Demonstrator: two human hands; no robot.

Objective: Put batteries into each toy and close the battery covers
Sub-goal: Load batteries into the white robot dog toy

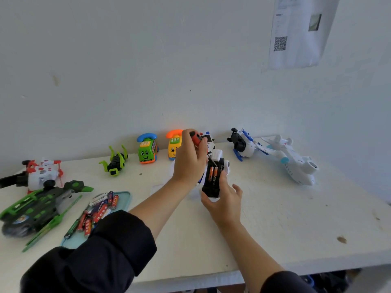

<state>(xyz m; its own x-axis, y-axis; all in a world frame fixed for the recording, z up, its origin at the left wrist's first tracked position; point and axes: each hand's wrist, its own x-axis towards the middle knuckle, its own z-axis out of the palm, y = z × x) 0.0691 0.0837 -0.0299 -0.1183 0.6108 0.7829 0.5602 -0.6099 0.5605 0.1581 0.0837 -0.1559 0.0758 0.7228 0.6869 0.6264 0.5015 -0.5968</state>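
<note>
Toy car (213,178), batteries (213,174) exposed — right hand (225,200) clasps it, left hand (190,159) grips screwdriver (197,138); tip may slip — cover unseen.

Soft, even daylight fills my view; the pale wall (148,60) reads bluish and dim. Shadows under my arms are faint. Wide-angle bending curves the white bench (296,229) edge, and the frame's lower left blurs slightly.

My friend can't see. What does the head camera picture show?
A person's right hand holds an upturned toy car with two batteries showing, while the left hand grips a screwdriver over it. More toys and a tray of batteries sit on the white table.
</note>
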